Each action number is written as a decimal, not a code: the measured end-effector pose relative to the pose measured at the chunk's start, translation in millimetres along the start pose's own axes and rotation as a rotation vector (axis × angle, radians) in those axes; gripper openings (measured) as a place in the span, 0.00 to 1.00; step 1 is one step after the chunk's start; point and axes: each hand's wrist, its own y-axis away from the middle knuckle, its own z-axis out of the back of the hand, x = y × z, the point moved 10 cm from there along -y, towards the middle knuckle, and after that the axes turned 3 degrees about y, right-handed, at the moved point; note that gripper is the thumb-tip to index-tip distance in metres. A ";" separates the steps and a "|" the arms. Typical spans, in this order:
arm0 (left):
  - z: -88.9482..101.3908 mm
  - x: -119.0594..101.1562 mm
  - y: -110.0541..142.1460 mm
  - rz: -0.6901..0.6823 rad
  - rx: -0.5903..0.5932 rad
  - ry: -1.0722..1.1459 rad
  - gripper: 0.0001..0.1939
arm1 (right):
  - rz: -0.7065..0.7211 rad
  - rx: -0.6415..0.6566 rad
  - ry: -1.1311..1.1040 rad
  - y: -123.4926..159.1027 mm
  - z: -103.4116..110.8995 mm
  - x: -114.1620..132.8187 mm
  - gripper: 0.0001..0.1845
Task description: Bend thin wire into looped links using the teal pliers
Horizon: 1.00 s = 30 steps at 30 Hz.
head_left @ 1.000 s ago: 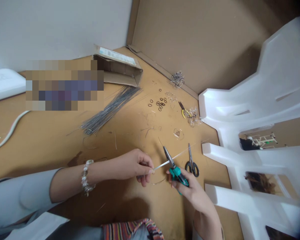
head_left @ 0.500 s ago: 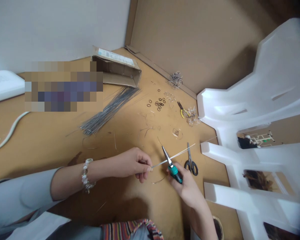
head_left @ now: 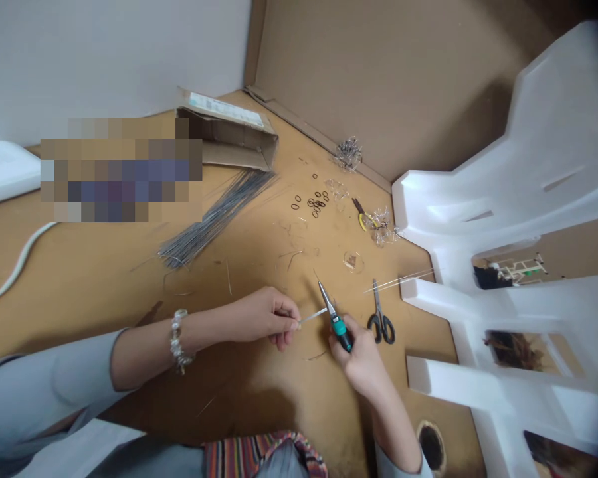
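Observation:
Pinched in the fingertips of my left hand (head_left: 274,318) is a thin bunch of wire (head_left: 313,315), whose far end reaches the pliers. My right hand (head_left: 361,355) is wrapped around the green and black handles of long-nosed pliers (head_left: 336,320), jaws pointing up and away. The pliers' jaws meet the wire's end; whether they grip it is too small to tell. Loose straight wire lengths (head_left: 403,279) show to the right, by the white frame. Black-handled scissors (head_left: 379,318) lie just right of my right hand.
A bundle of grey wires (head_left: 214,219) lies before an open cardboard box (head_left: 234,143). Small dark rings (head_left: 316,202), yellow-handled pliers (head_left: 363,216) and tangled wire bits (head_left: 349,154) are scattered behind. A white moulded frame (head_left: 453,206) borders the right; a round hole (head_left: 431,446) is near it.
The wire stretching past the pliers is now short, ending at them. Cut-off lengths lie apart to the right. My right hand and pliers have shifted slightly left.

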 end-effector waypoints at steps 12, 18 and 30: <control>2.3 4.7 -0.4 0.039 0.040 0.017 0.12 | 0.009 0.036 -0.003 -0.2 -1.6 1.6 0.01; -0.4 5.4 7.4 0.118 0.104 0.123 0.10 | -0.047 -0.030 0.110 1.8 13.0 -9.4 0.01; 43.0 -41.7 19.4 -0.180 -0.356 -0.023 0.11 | 0.122 0.124 0.157 16.6 -5.5 28.5 0.05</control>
